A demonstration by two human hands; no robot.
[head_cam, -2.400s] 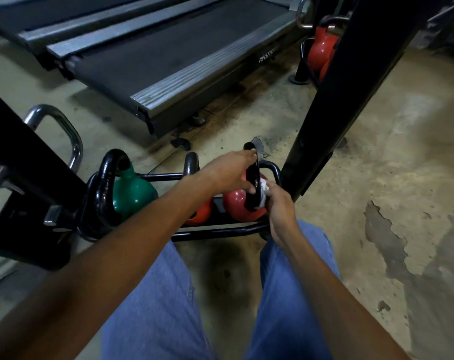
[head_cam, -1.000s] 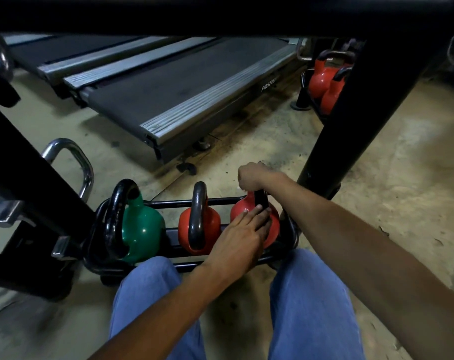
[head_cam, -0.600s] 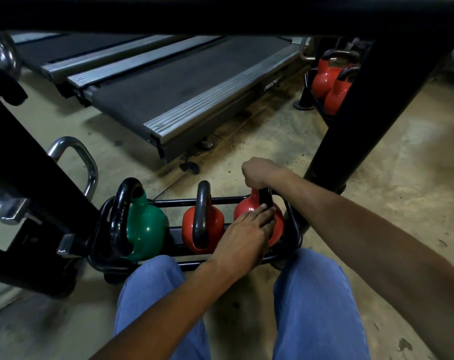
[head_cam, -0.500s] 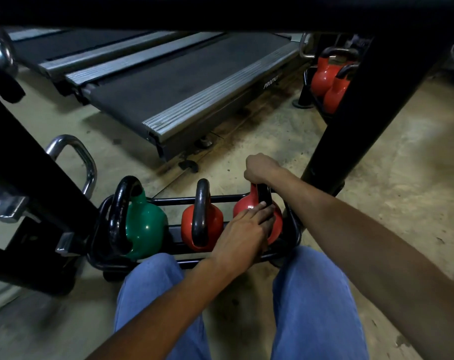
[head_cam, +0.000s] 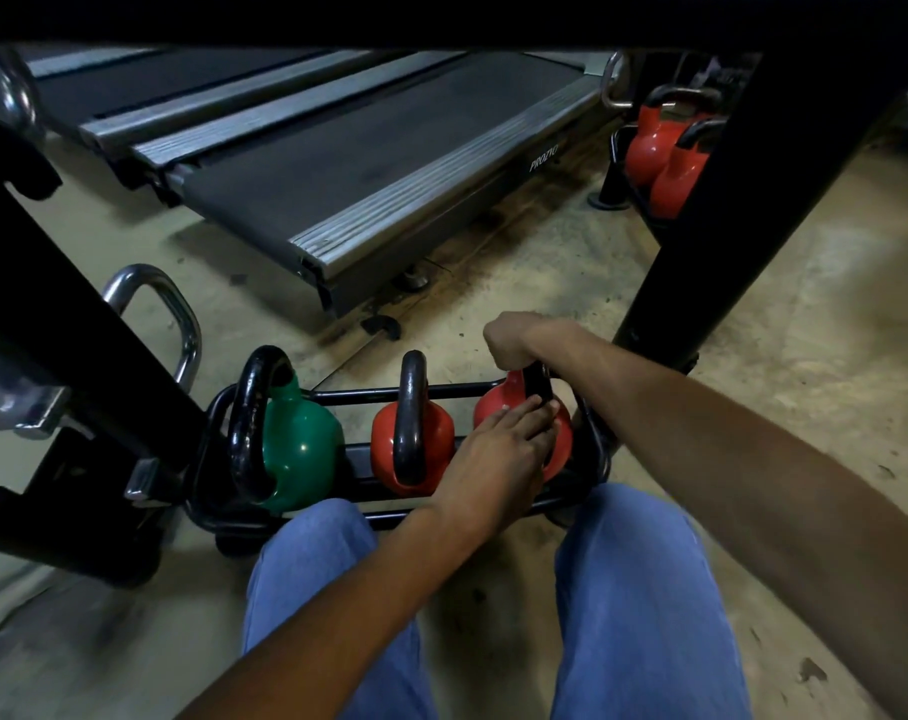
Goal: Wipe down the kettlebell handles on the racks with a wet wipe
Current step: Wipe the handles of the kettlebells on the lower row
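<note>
A low black rack (head_cam: 369, 393) on the floor in front of my knees holds a green kettlebell (head_cam: 298, 444) on the left and two red ones. The middle red kettlebell (head_cam: 384, 444) stands untouched, black handle up. My left hand (head_cam: 493, 459) lies flat on the right red kettlebell (head_cam: 493, 402), fingertips reaching its black handle (head_cam: 537, 381). My right hand (head_cam: 514, 335) is closed in a fist around the far top of that handle. The wet wipe is hidden; none of it shows.
A treadmill deck (head_cam: 363, 163) lies just beyond the rack. A thick black post (head_cam: 727, 210) slants up at the right, with more red kettlebells (head_cam: 649, 148) behind it. A black machine frame (head_cam: 78, 330) with a chrome loop (head_cam: 182, 324) crowds the left. My knees in blue jeans flank the rack.
Since 2.4 s ago my hands swapped places: the left came off the handle top onto the bell, the right moved to the handle's far top. The last second shows almost no movement.
</note>
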